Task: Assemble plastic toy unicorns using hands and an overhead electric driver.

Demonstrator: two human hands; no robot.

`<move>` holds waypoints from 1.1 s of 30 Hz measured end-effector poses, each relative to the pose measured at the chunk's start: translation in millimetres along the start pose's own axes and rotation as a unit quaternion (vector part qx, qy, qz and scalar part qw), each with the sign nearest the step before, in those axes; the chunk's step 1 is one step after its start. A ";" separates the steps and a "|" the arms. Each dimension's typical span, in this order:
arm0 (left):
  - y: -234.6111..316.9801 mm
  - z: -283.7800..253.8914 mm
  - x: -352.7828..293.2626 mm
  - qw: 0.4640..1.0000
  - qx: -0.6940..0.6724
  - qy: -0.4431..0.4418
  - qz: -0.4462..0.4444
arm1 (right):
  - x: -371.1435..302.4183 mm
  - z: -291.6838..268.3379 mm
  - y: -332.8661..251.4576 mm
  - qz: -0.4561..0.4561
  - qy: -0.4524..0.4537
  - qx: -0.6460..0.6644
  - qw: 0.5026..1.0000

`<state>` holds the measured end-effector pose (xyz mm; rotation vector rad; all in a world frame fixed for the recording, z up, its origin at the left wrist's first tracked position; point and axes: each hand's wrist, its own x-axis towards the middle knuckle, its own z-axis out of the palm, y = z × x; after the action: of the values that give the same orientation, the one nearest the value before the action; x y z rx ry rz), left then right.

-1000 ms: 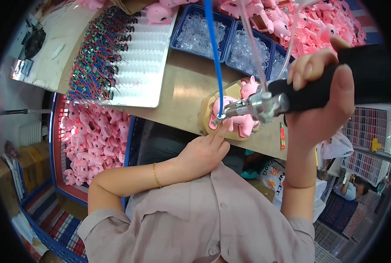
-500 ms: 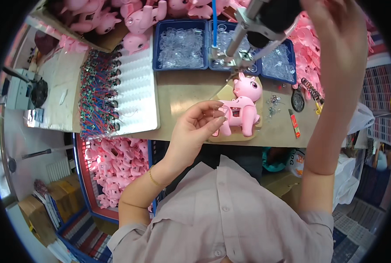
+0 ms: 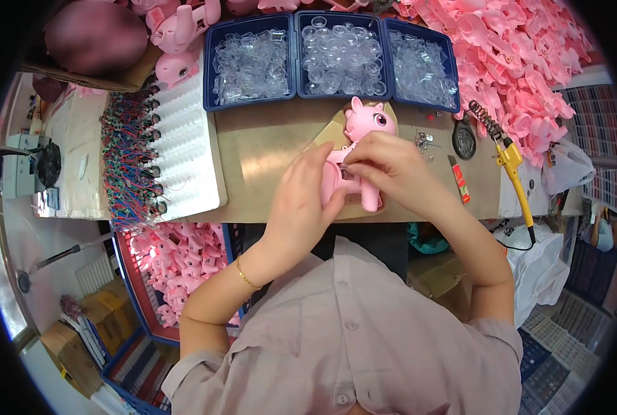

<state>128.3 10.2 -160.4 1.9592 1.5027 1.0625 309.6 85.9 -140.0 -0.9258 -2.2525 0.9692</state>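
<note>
Bracing the pink plastic pony (image 3: 371,119) with your left hand (image 3: 298,207), fingers grasping its side, steady your right hand (image 3: 400,168), fingers pinched, contents indiscernible.

Toy pony (image 3: 369,126) pink; trays (image 3: 343,96) dark blue; soldering iron (image 3: 514,173) yellow; shirt (image 3: 322,325) plain mauve-grey.
</note>
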 end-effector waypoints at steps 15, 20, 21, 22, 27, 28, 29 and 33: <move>-1.9 -3.4 0.8 0.996 0.058 -0.023 0.057 | -12.5 11.7 -8.4 -0.024 0.036 -0.134 0.990; -6.5 -1.1 4.0 0.996 0.036 -0.022 0.084 | -10.6 7.3 -4.5 -0.022 0.050 -0.103 0.993; -7.4 -1.3 4.7 0.995 0.038 -0.025 0.088 | -8.5 5.7 -7.9 -0.070 0.032 -0.176 0.981; -7.7 -0.7 4.3 0.995 0.038 -0.025 0.085 | -6.5 4.3 -11.4 -0.120 0.014 -0.246 0.962; 5.0 -7.9 8.7 0.950 0.229 -0.115 0.176 | -7.6 5.5 -39.9 -0.132 -0.091 -0.341 0.926; 7.6 -9.4 8.2 0.949 0.230 -0.107 0.188 | -3.9 5.1 -42.9 -0.138 -0.093 -0.333 0.928; 7.4 -7.8 7.9 0.935 0.264 -0.137 0.193 | -2.8 6.3 -39.4 -0.174 -0.103 -0.405 0.892; 5.0 -13.4 16.6 0.953 0.198 -0.176 0.150 | -1.4 -8.3 -5.1 -0.138 -0.088 -0.321 0.933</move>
<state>122.6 23.1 -143.6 2.5565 1.3184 0.4930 314.1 85.7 -131.3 -0.7499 -2.8250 0.1809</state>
